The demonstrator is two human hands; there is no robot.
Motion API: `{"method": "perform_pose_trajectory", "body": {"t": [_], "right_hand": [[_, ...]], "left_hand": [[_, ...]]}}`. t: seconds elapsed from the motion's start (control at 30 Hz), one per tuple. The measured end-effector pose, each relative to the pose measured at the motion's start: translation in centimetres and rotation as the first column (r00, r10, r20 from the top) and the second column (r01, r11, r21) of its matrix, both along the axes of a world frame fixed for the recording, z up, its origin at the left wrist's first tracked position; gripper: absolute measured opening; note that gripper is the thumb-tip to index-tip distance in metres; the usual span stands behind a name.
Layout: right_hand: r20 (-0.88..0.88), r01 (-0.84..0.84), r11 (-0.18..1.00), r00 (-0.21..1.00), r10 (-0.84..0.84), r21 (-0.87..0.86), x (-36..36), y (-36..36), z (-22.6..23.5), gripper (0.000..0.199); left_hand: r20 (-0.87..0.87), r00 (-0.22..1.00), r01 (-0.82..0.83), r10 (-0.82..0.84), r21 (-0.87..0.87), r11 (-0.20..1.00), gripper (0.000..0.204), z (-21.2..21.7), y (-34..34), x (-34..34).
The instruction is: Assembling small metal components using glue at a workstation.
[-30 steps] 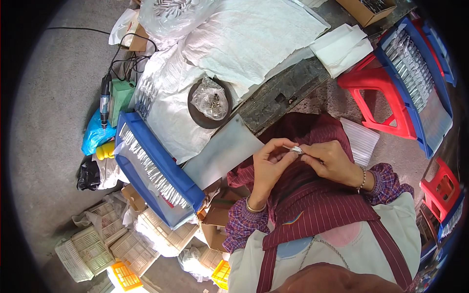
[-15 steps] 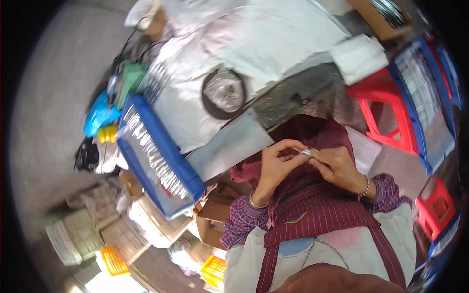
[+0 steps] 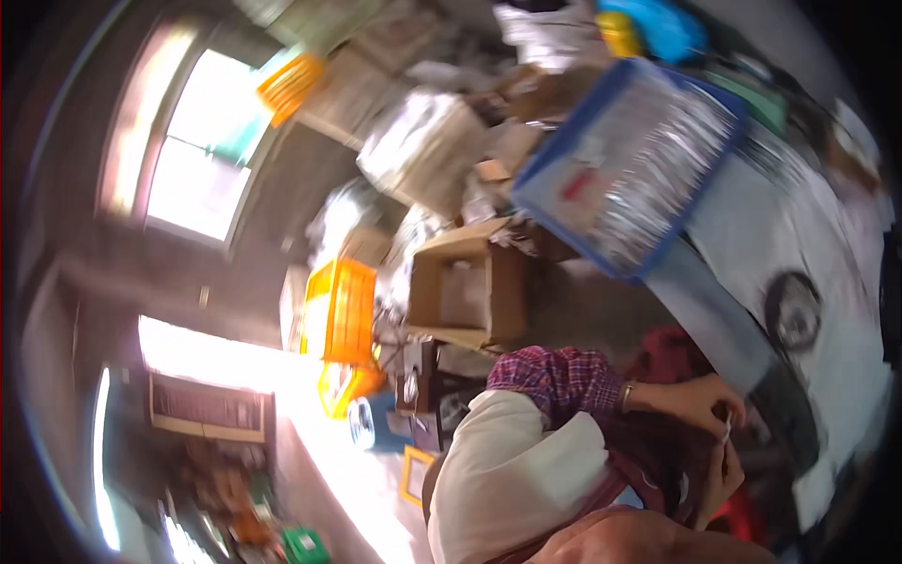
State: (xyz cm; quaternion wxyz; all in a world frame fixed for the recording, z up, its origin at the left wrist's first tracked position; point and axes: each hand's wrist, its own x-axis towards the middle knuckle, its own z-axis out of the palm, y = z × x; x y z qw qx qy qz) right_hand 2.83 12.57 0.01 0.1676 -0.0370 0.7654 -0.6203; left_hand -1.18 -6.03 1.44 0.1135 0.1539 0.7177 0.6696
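At the lower right, my left hand (image 3: 697, 402) reaches out from a plaid sleeve, its thumb and fingers pinched together. A small pale, shiny piece (image 3: 726, 430) sits at the fingertips; blur hides its exact kind. Just below it, my right hand (image 3: 720, 477) meets the same piece with its fingertips pressed together. Both hands are in front of my dark red apron, beside the table edge. On the white-covered table (image 3: 752, 221) lies a dark round dish (image 3: 794, 310) with something shiny and clear in it.
A blue tray (image 3: 587, 240) with rows of silvery pieces juts over the table's corner. Beyond it are a cardboard box (image 3: 512, 291), an orange crate (image 3: 340, 310), wrapped stacks (image 3: 423, 150) and a blue bag (image 3: 662, 28). Bright light crosses the floor at left.
The view has swung toward my left, so table and hands now appear farther right, with a window and doorway light in sight. My hands still meet at the small piece.
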Motion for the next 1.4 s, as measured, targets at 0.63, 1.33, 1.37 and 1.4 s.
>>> {"method": "perform_pose_trajectory", "body": {"t": [0.63, 1.33, 1.37, 1.4], "right_hand": [[-0.118, -0.416, 0.899, 0.895, 0.431, 0.135, -5.6, -5.1, -2.4, 0.025], [-0.017, -0.060, 0.996, 0.998, 0.061, 0.062, 3.1, 1.8, 0.5, 0.021], [-0.013, -0.027, 0.997, 1.000, 0.028, 0.075, 3.6, 2.3, 0.9, 0.021], [0.015, -0.002, 1.000, 1.000, 0.002, 0.030, 4.0, 2.3, 0.7, 0.020]], "left_hand": [[-0.156, 0.861, -0.469, 0.484, 0.126, 0.874, 0.007, -0.6, -4.9, 0.9], [0.046, 0.999, -0.013, 0.012, 0.030, 0.999, 0.017, 2.4, -0.2, 2.5], [0.049, 0.999, 0.021, -0.023, 0.043, 0.999, 0.017, 3.0, 0.0, 2.0], [-0.006, 0.999, 0.033, -0.034, -0.031, 0.999, 0.017, 3.3, -0.2, 1.3]]}}
